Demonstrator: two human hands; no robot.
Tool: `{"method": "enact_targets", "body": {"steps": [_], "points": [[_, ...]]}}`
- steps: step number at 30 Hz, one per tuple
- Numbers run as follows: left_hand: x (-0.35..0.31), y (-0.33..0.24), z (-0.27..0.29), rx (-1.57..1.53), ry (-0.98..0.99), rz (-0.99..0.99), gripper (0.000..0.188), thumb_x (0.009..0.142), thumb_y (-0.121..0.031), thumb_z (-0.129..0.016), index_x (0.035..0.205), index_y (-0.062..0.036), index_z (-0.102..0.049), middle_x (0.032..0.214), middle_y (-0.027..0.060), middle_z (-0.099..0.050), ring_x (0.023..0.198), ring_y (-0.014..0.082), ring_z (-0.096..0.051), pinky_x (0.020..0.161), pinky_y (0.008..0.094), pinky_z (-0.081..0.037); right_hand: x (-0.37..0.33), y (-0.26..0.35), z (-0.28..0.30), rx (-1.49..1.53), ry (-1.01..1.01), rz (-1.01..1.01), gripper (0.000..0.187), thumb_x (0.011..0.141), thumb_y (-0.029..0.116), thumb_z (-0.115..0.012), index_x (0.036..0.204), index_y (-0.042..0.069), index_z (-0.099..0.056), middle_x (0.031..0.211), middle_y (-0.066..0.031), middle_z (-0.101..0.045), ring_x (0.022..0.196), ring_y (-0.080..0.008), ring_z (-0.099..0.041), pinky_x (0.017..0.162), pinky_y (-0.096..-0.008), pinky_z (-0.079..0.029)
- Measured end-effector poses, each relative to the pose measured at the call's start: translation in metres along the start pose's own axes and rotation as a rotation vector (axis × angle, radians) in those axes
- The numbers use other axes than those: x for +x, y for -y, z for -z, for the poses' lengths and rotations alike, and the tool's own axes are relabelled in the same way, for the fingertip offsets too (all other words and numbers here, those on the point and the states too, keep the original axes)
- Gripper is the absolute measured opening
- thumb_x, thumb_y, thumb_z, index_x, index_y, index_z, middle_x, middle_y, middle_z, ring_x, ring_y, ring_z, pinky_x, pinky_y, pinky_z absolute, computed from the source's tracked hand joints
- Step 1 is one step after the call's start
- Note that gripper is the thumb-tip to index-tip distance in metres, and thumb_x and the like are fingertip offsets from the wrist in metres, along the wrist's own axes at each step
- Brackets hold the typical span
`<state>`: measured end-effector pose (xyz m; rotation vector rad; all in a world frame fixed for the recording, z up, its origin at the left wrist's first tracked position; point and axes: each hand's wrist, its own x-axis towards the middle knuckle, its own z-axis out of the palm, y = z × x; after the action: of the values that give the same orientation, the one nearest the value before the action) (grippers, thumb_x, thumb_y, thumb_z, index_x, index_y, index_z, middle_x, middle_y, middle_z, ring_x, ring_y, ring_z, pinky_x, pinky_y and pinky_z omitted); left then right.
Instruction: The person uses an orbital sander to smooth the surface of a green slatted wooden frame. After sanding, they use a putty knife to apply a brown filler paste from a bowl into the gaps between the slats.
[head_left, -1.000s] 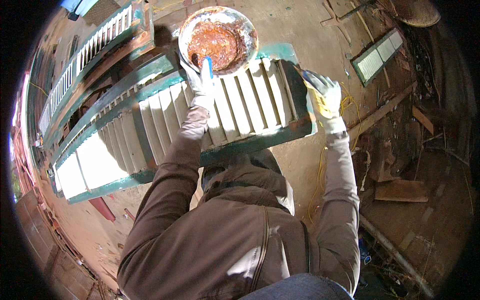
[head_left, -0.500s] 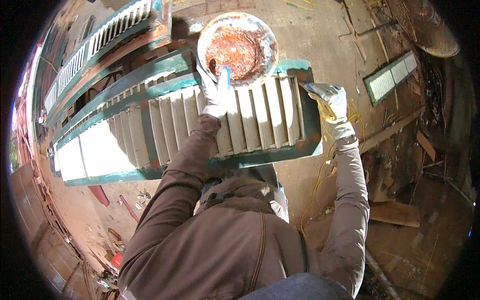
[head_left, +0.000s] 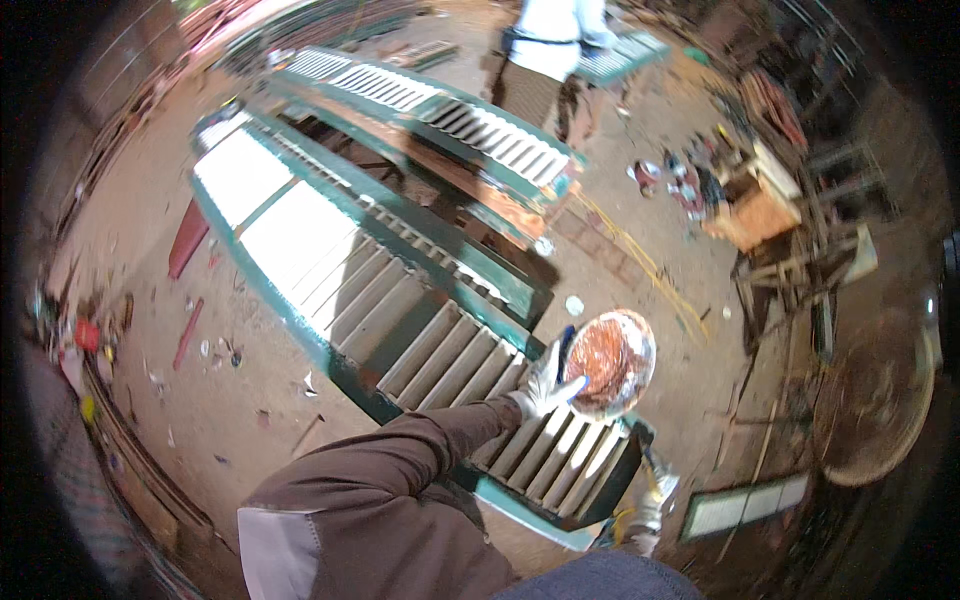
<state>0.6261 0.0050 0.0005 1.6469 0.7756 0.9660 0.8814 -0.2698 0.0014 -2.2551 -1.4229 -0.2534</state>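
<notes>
My left hand [head_left: 541, 388], in a white glove with blue fingertips, grips the near-left rim of a round, pale bowl [head_left: 645, 375]. Reddish-brown paste [head_left: 600, 365] coats the bowl's inside. Under the bowl lies a long louvered shutter [head_left: 405, 300] with a dark green frame and pale slats. At the shutter's right end is my right hand [head_left: 650, 508], gloved too and closed around a thin object that is too blurred to name. It is close to the frame's corner, though I cannot tell whether it touches.
More green-framed shutters [head_left: 480, 135] lie beyond on supports. A person in a white top [head_left: 550, 40] stands at the back beside another shutter [head_left: 622, 58]. A small louvered panel [head_left: 745, 505] rests on the floor at right, near a large round basket-like object [head_left: 873, 405] and wooden scraps.
My view has swung left and farther out, bringing the person and back shutters into sight. The bowl stays in my left hand; my right hand remains by the shutter's end.
</notes>
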Motion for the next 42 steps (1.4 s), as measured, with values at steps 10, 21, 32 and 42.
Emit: {"method": "enact_targets", "body": {"steps": [10, 21, 32, 42], "points": [[0.001, 0.007, -0.013, -0.09, -0.032, 0.034, 0.101, 0.086, -0.039, -0.077, 0.159, -0.0017, -0.017, 0.156, 0.0254, -0.035, 0.146, 0.0388, -0.037, 0.12, 0.0454, -0.032, -0.003, 0.01, 0.011, 0.073, 0.096, -0.058, 0.018, 0.085, 0.013, -0.07, 0.101, 0.012, -0.079, 0.095, -0.0099, -0.077, 0.086, -0.0303, -0.071, 0.081, -0.0422, -0.054], [-0.007, 0.013, -0.004, -0.395, -0.098, 0.171, 0.085, 0.086, -0.024, -0.079, 0.155, -0.0029, -0.034, 0.146, 0.0138, -0.052, 0.134, 0.0227, -0.05, 0.115, 0.0372, -0.038, -0.078, 0.124, 0.077, 0.153, -0.146, -0.326, 0.034, 0.099, 0.016, -0.063, 0.125, -0.005, -0.068, 0.125, -0.0225, -0.069, 0.112, -0.0355, -0.068, 0.096, -0.0433, -0.055], [-0.168, -0.116, 0.103, -0.592, 0.043, 0.291, 0.063, 0.091, -0.016, -0.073, 0.146, -0.0016, -0.045, 0.134, 0.014, -0.06, 0.123, 0.025, -0.059, 0.102, 0.04, -0.051, -0.069, 0.286, 0.137, 0.562, -0.262, -0.092, 0.029, 0.099, 0.007, -0.064, 0.128, 0.001, -0.066, 0.123, -0.015, -0.071, 0.106, -0.0223, -0.069, 0.093, -0.0368, -0.055], [-0.324, -0.141, 0.145, -0.427, 0.116, -0.063, 0.088, 0.089, -0.008, -0.068, 0.161, -0.0023, -0.018, 0.161, 0.0185, -0.031, 0.148, 0.0274, -0.032, 0.123, 0.0419, -0.026, -0.192, 0.35, 0.117, 0.153, -0.058, 0.325, 0.044, 0.086, 0.022, -0.062, 0.129, 0.01, -0.066, 0.115, -0.0109, -0.071, 0.099, -0.0298, -0.068, 0.086, -0.0429, -0.053]]}}
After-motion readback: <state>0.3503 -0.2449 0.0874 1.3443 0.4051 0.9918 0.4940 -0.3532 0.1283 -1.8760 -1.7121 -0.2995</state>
